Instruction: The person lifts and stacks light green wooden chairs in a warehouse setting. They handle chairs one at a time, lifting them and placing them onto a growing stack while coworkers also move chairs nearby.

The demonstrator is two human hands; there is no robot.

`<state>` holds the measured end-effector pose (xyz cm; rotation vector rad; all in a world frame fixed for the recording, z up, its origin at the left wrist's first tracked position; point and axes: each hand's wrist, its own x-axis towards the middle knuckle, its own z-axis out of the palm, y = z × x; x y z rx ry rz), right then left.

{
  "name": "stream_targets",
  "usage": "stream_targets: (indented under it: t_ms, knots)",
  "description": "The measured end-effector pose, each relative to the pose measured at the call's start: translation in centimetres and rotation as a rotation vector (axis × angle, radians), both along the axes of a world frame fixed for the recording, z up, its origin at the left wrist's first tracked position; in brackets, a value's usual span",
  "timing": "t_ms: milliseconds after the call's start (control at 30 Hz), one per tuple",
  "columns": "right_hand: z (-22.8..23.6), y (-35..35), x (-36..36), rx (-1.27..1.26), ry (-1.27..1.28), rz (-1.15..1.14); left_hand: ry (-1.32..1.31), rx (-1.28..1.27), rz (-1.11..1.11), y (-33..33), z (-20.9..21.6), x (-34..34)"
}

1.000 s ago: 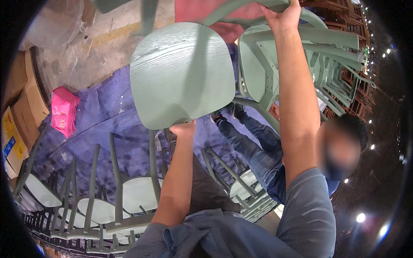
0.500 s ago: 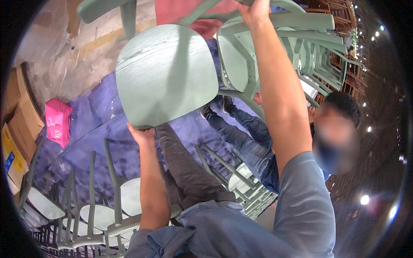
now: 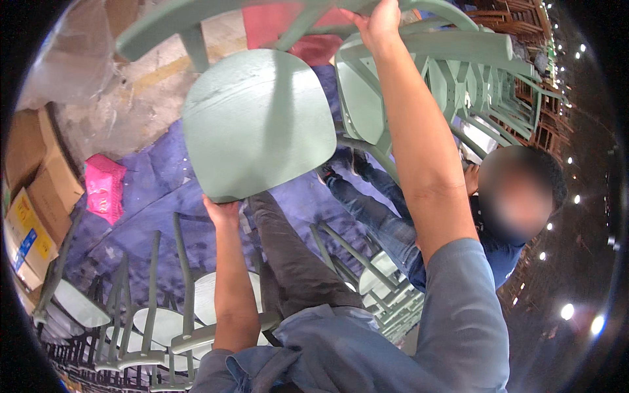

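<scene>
A pale green chair with a rounded seat (image 3: pixel 255 124) hangs in front of me between my two hands. My left hand (image 3: pixel 221 213) grips the near edge of the seat from below, its fingertips hidden under the seat. Farther up and to the right, my right hand (image 3: pixel 379 29) is closed round the green frame at the chair's back, near the top of the view. Close by that hand, more green chairs (image 3: pixel 367 92) lie tilted in a nested row reaching right. The curved back rail of the held chair runs partly out of view.
Another person in dark blue (image 3: pixel 501 262) is at my right, by the nested chairs. Rows of upright green chairs (image 3: pixel 157 327) fill the near left. Cardboard boxes (image 3: pixel 49 203) and a pink bag (image 3: pixel 105 190) sit at left on or beside blue floor sheeting (image 3: pixel 154 170).
My view has shifted a little, so the bag, boxes and chairs appear farther right. Both hands keep their hold on the chair. The other person's head has turned or moved slightly.
</scene>
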<state>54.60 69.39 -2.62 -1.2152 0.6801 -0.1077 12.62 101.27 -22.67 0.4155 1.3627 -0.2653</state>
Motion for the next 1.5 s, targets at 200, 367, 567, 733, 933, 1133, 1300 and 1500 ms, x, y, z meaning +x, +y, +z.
stream_targets:
  t_ms: [200, 367, 567, 733, 933, 1133, 1300, 1500]
  knots:
    - [1.4, 0.9, -0.6, -0.12, -0.071, 0.046, 0.054, 0.04, 0.071, 0.6, 0.7, -0.3]
    - [-1.0, 0.4, 0.4, -0.068, -0.088, 0.033, 0.038, 0.034, 0.064, 0.3, 0.3, -1.0]
    - [-6.7, 1.9, 2.0, -0.313, -0.4, 0.016, 0.122, 0.107, 0.029, 1.4, -0.1, -2.0]
    - [-6.3, 1.5, 1.8, -0.341, -0.39, 0.044, 0.085, 0.062, 0.041, 1.3, 0.3, -1.6]
    - [-5.4, 1.5, 1.5, -0.342, -0.39, -0.038, -0.014, 0.099, -0.004, 1.9, 0.2, -2.5]
    - [-5.5, 2.6, 1.8, -0.328, -0.315, -0.034, 0.026, 0.087, -0.176, 3.3, -0.4, -2.3]
    - [-5.4, 3.2, -5.5, -0.308, -0.12, 0.011, 0.15, 0.262, -0.579, 4.5, 3.1, -2.7]
    - [-9.7, 8.2, -34.3, -0.506, 0.516, 0.316, -0.195, 0.557, -1.26, 10.8, 10.7, -6.3]
